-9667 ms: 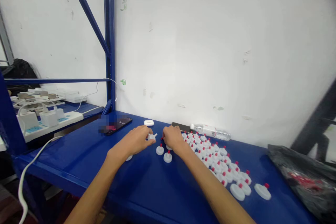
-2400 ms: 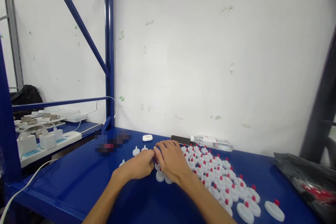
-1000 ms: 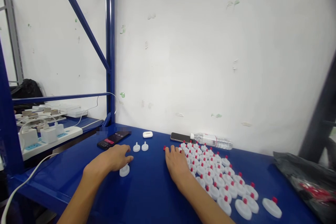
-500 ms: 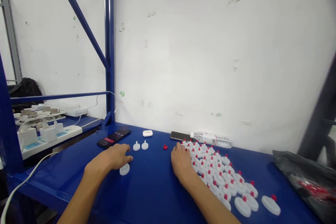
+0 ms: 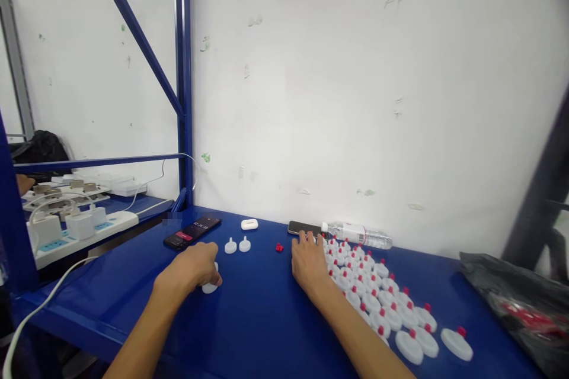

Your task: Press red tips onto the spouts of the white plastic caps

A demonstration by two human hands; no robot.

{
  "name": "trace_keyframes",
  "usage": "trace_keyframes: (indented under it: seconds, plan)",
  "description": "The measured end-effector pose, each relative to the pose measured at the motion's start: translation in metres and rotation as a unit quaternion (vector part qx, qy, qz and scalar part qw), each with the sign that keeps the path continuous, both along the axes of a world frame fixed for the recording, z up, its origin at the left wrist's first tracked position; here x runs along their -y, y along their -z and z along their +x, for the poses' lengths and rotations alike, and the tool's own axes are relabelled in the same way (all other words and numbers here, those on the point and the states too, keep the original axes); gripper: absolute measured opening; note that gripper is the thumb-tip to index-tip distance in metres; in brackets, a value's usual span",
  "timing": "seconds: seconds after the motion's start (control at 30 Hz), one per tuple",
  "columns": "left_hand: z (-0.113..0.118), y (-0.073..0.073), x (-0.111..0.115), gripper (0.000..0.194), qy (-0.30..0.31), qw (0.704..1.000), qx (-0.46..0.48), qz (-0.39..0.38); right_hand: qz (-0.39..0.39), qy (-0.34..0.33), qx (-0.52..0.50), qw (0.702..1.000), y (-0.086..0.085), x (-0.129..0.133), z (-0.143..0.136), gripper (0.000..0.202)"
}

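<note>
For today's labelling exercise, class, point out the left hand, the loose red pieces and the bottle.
Left hand (image 5: 194, 264), head view: its back.
Loose red pieces (image 5: 279, 247), head view: cluster's middle.
Bottle (image 5: 355, 234), head view: its label.

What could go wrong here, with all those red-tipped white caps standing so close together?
The right hand is at the edge of the crowded caps, so a nudge might topple several. The bottle lying on its side behind them could roll into them. The small red pieces lie loose on the blue table, so a careless sweep might scatter them.
</note>
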State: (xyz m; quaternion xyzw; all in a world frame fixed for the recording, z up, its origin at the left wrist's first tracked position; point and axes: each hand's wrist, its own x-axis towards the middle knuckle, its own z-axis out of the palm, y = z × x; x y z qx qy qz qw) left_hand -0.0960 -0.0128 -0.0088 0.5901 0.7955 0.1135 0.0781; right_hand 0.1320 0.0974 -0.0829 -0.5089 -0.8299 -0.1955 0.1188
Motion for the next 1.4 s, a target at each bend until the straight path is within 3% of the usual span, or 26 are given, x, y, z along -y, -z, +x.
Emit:
trace_keyframes:
  seconds: [0.2, 0.37, 0.57, 0.77, 1.07, 1.4]
  plan:
    - [-0.002, 0.011, -0.013, 0.041, 0.036, 0.998, 0.0, -0.047, -0.002, -0.146, 0.033, 0.989, 0.002, -0.001, -0.005, 0.04]
    - [0.01, 0.018, -0.021, 0.047, 0.1, 0.994, 0.003, -0.033, -0.014, -0.183, 0.045, 0.982, 0.0, -0.004, -0.007, 0.03]
    - [0.028, 0.024, -0.028, 0.061, 0.145, 0.989, 0.011, -0.011, -0.012, -0.19, 0.04, 0.981, -0.005, -0.003, -0.008, 0.026]
    - [0.026, 0.027, -0.028, 0.073, 0.158, 0.987, 0.006, -0.009, -0.006, -0.186, 0.034, 0.982, -0.003, -0.004, -0.008, 0.018]
    - [0.015, 0.023, -0.027, 0.069, 0.177, 0.984, -0.005, 0.034, -0.002, -0.187, 0.028, 0.982, -0.003, -0.005, -0.009, 0.02]
    - [0.023, 0.017, -0.021, 0.054, 0.2, 0.976, 0.031, 0.081, -0.01, -0.193, -0.022, 0.981, -0.011, -0.004, -0.006, 0.02]
